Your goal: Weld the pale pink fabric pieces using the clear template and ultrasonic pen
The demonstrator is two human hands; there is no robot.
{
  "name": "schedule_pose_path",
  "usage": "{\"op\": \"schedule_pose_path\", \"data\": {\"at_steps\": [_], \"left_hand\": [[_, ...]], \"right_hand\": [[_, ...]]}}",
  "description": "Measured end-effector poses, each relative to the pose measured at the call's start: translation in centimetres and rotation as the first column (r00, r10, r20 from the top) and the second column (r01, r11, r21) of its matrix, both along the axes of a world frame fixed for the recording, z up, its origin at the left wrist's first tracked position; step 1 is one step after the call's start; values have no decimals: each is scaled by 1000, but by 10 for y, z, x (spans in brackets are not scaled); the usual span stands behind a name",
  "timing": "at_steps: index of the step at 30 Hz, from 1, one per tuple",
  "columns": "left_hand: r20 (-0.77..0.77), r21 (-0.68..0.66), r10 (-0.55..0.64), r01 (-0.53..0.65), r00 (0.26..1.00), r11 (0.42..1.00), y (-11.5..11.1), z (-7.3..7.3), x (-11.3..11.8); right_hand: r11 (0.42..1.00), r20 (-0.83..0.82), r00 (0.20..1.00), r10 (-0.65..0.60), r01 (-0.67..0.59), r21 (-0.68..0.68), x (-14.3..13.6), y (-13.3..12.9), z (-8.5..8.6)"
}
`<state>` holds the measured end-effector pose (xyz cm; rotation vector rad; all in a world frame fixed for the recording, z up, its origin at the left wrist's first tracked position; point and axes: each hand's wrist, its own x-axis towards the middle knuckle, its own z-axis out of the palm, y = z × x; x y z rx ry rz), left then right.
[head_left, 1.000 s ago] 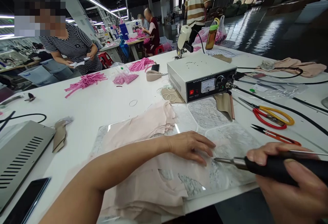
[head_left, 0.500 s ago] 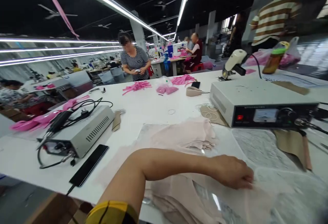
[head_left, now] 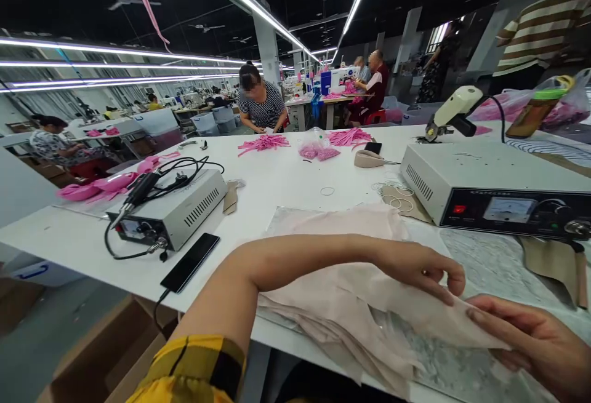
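Note:
Pale pink thin fabric (head_left: 332, 317) lies in loose layers on the white table (head_left: 286, 191) and hangs over its front edge. My left arm reaches across it to the right. My left hand (head_left: 422, 267) is bent over the fabric, its fingers curved and thumb and fingertips by the upper edge of one piece. At the right, my right hand (head_left: 530, 335) pinches the end of that same piece between thumb and fingers. Under the fabric, a grey marbled sheet (head_left: 489, 267) shows.
Grey control boxes stand left (head_left: 180, 206) and right (head_left: 498, 175). A black phone (head_left: 190, 263) lies near the front edge. Pink strips (head_left: 263, 143), a bag of pink pieces (head_left: 318, 147) and a bottle (head_left: 535, 114) are farther back. A person (head_left: 261, 104) leans over the far edge.
My right hand has come into view at the right, holding the fabric. My left hand's fingers have spread somewhat, and the fabric piece is lifted. The view has turned left; the far person bends lower.

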<state>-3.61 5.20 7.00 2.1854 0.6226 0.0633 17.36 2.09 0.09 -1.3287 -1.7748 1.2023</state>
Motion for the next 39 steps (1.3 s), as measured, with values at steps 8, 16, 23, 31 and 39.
{"op": "schedule_pose_path", "data": {"at_steps": [8, 16, 23, 31, 39], "left_hand": [[-20, 474, 336, -287, 942, 832, -23, 29, -145], [-258, 558, 319, -128, 912, 820, -129, -17, -240], [-36, 529, 688, -570, 725, 628, -67, -23, -196], [-164, 601, 842, -625, 513, 498, 33, -52, -136], [-116, 655, 816, -574, 567, 492, 31, -63, -150]], "right_hand": [[747, -17, 1000, 15, 0, 665, -58, -4, 38], [432, 359, 708, 608, -674, 599, -100, -36, 3], [823, 350, 935, 48, -236, 517, -88, 86, 7], [810, 506, 849, 153, -401, 427, -122, 192, -3], [756, 483, 854, 195, -444, 481, -117, 198, -10]]}}
